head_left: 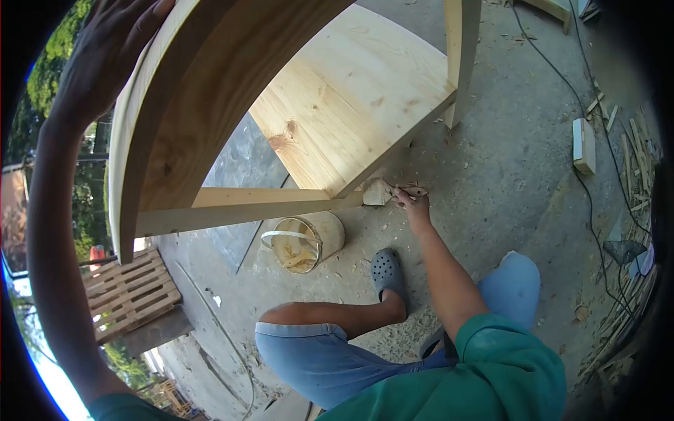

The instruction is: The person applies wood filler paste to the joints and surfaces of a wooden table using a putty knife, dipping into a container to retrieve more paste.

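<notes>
My right hand is closed around the handle of a wide paintbrush. Its pale bristle end meets the lower frame of a pale wooden piece of furniture, close to a corner of its flat shelf. High at the left, my left hand holds the edge of the curved wooden top; some of its fingers are hidden or cut off by the view. A bucket with a white handle and yellowish residue inside stands on the floor below the wooden leg.
Black cables run over the concrete floor at the right, past a small wood block and scattered wood strips. A slatted pallet lies at the left. My foot in a grey clog is near the bucket.
</notes>
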Tool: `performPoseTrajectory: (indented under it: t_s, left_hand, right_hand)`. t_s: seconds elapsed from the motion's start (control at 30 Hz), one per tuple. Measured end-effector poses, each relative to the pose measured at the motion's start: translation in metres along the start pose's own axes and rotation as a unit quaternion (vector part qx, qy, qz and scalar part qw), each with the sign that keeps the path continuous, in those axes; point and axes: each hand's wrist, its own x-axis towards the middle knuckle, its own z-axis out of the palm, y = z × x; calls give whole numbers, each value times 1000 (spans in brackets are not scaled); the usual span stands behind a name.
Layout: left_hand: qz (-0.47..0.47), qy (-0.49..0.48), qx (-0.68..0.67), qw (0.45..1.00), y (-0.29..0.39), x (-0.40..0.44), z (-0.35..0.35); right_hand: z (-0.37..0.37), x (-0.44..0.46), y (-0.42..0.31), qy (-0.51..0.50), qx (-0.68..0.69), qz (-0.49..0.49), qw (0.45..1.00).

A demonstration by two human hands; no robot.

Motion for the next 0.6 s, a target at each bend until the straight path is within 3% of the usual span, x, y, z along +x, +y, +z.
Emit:
performPoseTrajectory:
  t_s: [0.03, 0.1, 0.17, 0.27, 0.37, 0.47, 0.57, 0.6]
  left_hand:
    - [-31, 9, 34, 999, -8, -16, -11]
    - [-88, 20, 98, 991, -29, -56, -33]
    - [-154, 85, 45, 983, 25, -105, -71]
    - [-171, 105, -57, 978, 74, -195, -98]
    - [-351, 199, -285, 869, 157, -282, -67]
    - [-457, 146, -427, 766, 227, -303, -11]
    - [-514, 74, -564, 642, 253, -266, 19]
    - [-511, 93, -619, 589, 254, -256, 26]
  right_hand:
    - [0, 8, -9, 25, 66, 63, 996]
    - [6, 26, -14, -83, 127, 74, 986]
    - [22, 35, -24, -187, 219, 107, 952]
    - [25, 61, 1, -171, 150, 101, 969]
    - [18, 76, 4, -111, -16, 85, 990]
    - [16, 75, -9, -66, -213, 8, 975]
    - [16, 59, -10, 3, -167, -25, 986]
    - [16, 48, -13, 27, -145, -32, 988]
